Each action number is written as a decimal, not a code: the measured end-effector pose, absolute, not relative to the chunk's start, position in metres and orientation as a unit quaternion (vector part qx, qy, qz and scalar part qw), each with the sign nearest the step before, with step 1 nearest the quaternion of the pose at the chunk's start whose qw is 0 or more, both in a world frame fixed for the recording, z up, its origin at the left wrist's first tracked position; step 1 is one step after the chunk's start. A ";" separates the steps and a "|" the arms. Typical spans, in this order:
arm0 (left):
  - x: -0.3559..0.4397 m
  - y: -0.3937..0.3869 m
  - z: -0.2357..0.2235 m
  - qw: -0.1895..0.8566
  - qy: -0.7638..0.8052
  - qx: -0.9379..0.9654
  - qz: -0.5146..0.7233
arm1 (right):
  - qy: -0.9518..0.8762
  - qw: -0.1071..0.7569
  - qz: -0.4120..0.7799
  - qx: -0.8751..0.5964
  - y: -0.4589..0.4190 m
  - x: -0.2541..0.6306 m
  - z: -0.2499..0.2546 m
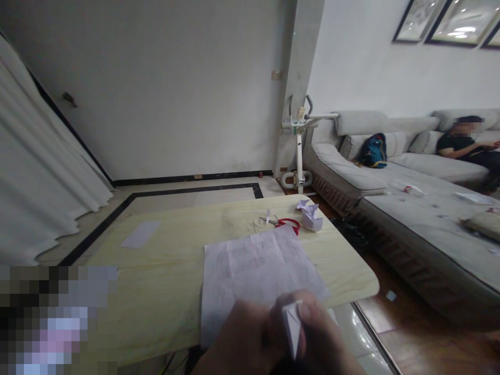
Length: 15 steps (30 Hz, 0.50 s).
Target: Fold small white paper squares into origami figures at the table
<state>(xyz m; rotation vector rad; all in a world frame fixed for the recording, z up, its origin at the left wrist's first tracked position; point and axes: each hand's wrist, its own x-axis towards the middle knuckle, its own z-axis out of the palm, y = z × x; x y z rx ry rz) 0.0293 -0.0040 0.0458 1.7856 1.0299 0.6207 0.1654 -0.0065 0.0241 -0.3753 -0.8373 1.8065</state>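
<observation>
Near the bottom of the view, a small white folded paper [292,328] comes to a point at its lower end. My right hand [318,330] pinches it, with the thumb lying on its right edge. Closed against its left side is my left hand [250,330], whose fingertips are mostly hidden. Beneath and beyond both hands lies a large creased sheet of paper [250,271] on the pale wooden table [167,291]. Red-handled scissors [289,225] rest past the sheet's far edge, beside thin paper scraps [255,225].
Crumpled or folded paper pieces [311,217] sit at the table's far right corner. A small white paper [140,234] lies at left. Right of the table stand a grey sofa [351,185] with a blue backpack [374,151], a seated person [466,143] and an exercise machine [299,151].
</observation>
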 end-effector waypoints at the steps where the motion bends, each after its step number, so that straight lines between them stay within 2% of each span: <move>1: 0.031 -0.005 0.045 0.479 0.435 0.717 0.259 | -0.349 0.531 0.758 -0.144 -0.006 0.164 0.025; 8: 0.022 -0.001 0.051 0.504 0.439 0.704 0.240 | -0.320 0.494 0.795 -0.147 -0.001 0.165 0.011; 15: 0.015 0.002 0.051 0.522 0.459 0.683 0.224 | -0.318 0.502 0.791 -0.148 0.000 0.160 0.016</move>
